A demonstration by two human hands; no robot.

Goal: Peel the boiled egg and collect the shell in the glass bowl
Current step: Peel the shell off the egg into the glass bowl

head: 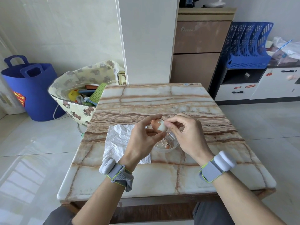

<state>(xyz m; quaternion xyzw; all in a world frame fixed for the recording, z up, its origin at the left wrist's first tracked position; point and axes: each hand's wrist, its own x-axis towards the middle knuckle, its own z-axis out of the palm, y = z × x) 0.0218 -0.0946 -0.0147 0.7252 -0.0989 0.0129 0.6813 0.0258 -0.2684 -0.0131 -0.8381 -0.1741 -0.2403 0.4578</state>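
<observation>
My left hand (pixel 142 140) grips a boiled egg (pixel 158 126) just above the glass bowl (pixel 174 146). Brown shell covers the egg's left side, and bare white shows on its right side. My right hand (pixel 186 133) has its thumb and fingertips pinched at the egg's peeled edge. Whether a shell piece sits between those fingertips is too small to tell. Several brown shell fragments (pixel 165 144) lie inside the bowl, which is partly hidden by both hands.
A white paper napkin (pixel 116 140) lies on the marble table (pixel 162 176) left of the bowl. Beside the table's left edge stand a bear-print bag (pixel 78 98) of items and a blue bin (pixel 32 91). A cabinet stands behind.
</observation>
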